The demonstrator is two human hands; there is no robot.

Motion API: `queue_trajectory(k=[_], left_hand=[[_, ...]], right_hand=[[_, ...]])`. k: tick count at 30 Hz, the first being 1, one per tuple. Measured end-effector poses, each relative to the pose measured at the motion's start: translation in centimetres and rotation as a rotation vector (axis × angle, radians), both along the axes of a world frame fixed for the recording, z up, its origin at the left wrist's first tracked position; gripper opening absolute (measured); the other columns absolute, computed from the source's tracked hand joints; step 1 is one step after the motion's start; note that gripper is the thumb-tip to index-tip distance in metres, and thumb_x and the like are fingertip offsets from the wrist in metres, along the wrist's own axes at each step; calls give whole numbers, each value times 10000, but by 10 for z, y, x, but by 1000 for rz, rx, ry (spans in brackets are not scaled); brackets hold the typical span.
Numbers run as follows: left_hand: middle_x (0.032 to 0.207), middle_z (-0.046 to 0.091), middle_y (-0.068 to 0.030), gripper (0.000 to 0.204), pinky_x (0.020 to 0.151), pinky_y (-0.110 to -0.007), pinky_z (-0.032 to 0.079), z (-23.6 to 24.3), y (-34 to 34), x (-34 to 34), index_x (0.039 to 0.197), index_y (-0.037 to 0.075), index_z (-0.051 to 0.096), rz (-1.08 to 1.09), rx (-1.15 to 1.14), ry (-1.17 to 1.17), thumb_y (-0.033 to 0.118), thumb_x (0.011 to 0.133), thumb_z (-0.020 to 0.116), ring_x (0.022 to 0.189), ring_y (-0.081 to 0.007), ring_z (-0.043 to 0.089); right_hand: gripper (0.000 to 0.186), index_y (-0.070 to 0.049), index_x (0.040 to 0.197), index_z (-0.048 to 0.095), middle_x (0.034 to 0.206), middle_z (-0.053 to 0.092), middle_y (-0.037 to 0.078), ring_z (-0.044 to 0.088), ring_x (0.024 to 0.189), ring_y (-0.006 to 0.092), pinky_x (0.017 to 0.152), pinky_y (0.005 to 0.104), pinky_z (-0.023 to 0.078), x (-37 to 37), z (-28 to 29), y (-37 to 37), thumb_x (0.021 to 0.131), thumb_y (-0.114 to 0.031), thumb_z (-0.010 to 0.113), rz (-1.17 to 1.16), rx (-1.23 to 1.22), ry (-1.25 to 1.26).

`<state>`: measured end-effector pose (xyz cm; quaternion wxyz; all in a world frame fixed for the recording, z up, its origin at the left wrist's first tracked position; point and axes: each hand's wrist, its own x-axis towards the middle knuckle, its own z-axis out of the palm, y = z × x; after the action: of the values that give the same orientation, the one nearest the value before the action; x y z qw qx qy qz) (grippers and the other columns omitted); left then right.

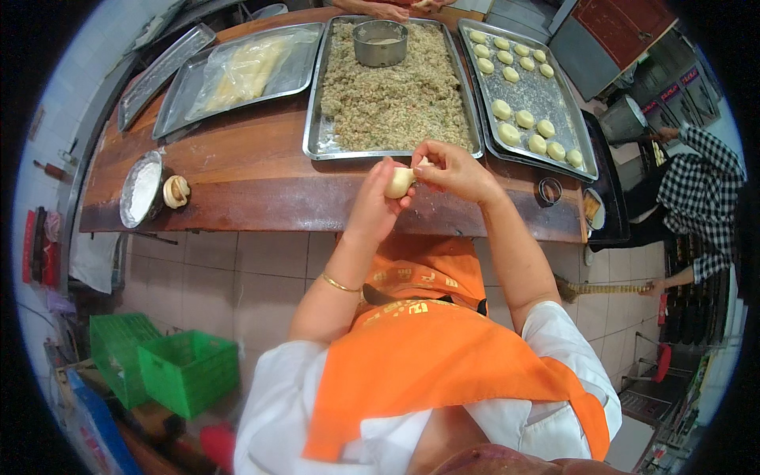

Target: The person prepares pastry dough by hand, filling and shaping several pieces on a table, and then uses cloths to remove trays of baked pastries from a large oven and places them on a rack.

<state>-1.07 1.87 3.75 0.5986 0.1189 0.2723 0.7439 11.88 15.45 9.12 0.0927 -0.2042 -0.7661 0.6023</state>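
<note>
A pale, smooth dough ball (400, 183) sits cupped in my left hand (377, 198), just over the table's near edge. The fingers of my right hand (453, 171) pinch a small tip of dough at the ball's upper right side. Directly beyond my hands lies a large metal tray (314, 142) of crumbly, light-brown filling (396, 107). A round metal container (381, 52) rests on the filling at the far end. To the right, another tray (546, 95) carries several round dough pieces (524, 119) in two groups.
At left are a bowl of white flour (144, 188), a dough piece (176, 191) and a tray with plastic-covered dough (245, 71). A metal ring (549, 190) lies at right. Another person's hands (388, 10) show at the far edge; a person in checks (701, 182) holds a broom.
</note>
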Motion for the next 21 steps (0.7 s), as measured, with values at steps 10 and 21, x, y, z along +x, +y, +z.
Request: queue_trajectory(k=[10,21], left_hand=[[994,589,-118,396,568,-258,481,-6,-7,-1,1226,26,458,53,35,286,370,1041,393,713,-153,577],[904,595,-97,371,579,-279,469,9,-5,6,1112,38,491,93,21,177,380,1050,362,669,-157,565]], right_hand=[[114,-51,929,608,754,559,-41,500,630,21,536,188,394,-7,-3,-4,865,-136,648,-22,187,177],[68,-35,869,629,754,579,-40,506,650,35,558,203,415,-8,11,-11,813,-67,651,-36,363,180]])
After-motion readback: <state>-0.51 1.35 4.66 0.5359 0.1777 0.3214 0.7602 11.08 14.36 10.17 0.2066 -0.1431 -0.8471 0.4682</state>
